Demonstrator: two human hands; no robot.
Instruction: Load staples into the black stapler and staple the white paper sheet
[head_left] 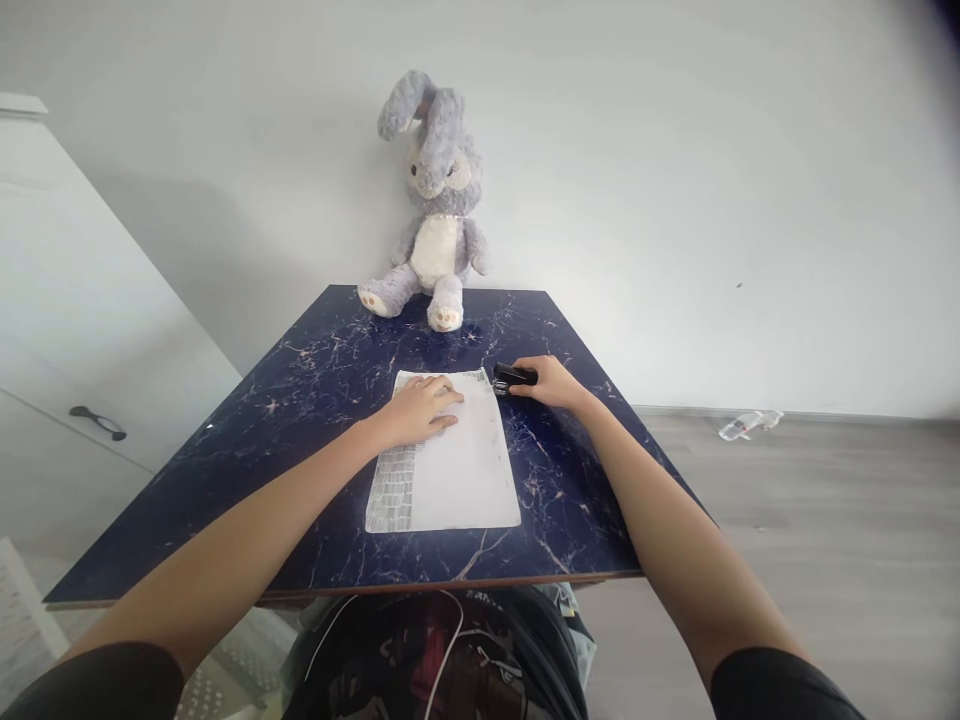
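Note:
A white sheet of paper [457, 470] with a printed strip along its left edge lies in the middle of a dark blue marbled table [300, 420]. My left hand [420, 408] rests flat on the paper's upper part, fingers stretched out. My right hand [551, 382] is closed around a black stapler [514, 377], which sits at the paper's top right corner.
A grey plush rabbit [435, 210] sits at the table's far edge against the white wall. A white cabinet with a dark handle [97, 423] stands to the left. A plastic bottle [746, 425] lies on the wooden floor at the right.

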